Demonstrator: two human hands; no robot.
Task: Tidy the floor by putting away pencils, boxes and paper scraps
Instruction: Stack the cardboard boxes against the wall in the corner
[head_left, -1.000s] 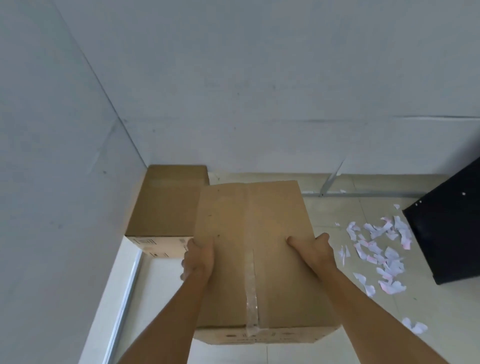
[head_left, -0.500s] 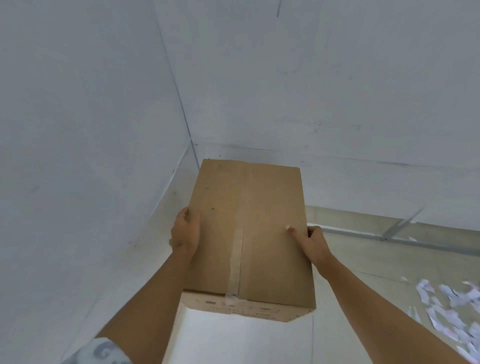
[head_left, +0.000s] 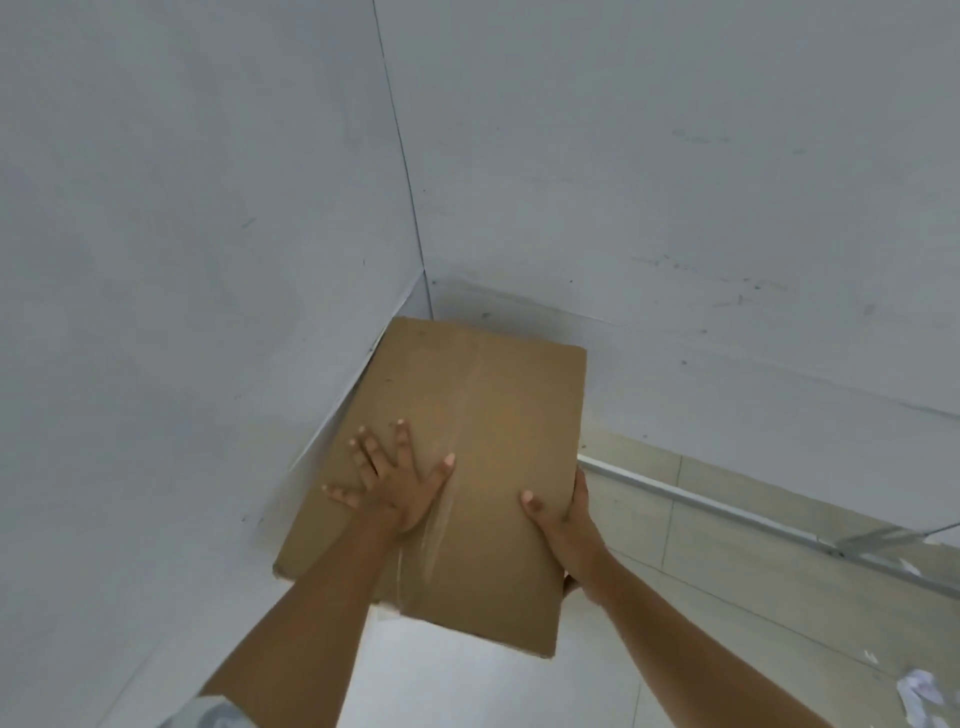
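The brown rectangular cardboard box sits high in the corner where the two pale grey walls meet, its far end tucked close to that corner and its left long edge running along the left-hand wall. A strip of clear tape runs down the middle seam of its top face. What the box rests on is hidden beneath it.

On top of the box, the left hand lies flat, palm down, fingers spread wide across the near left part of the lid, thumb reaching toward the tape; it is pressing, not gripping. The right hand is wrapped around the box's right edge near the closer end, thumb on the top face and the other fingers curled out of sight down the side, so it has hold of the box. Both bare forearms reach in from the near edge.

To the right of the box, pale beige floor tiles show, with a thin metal rail running along the foot of the right wall. Farther right of the box, well apart, a few white paper scraps lie on the floor.
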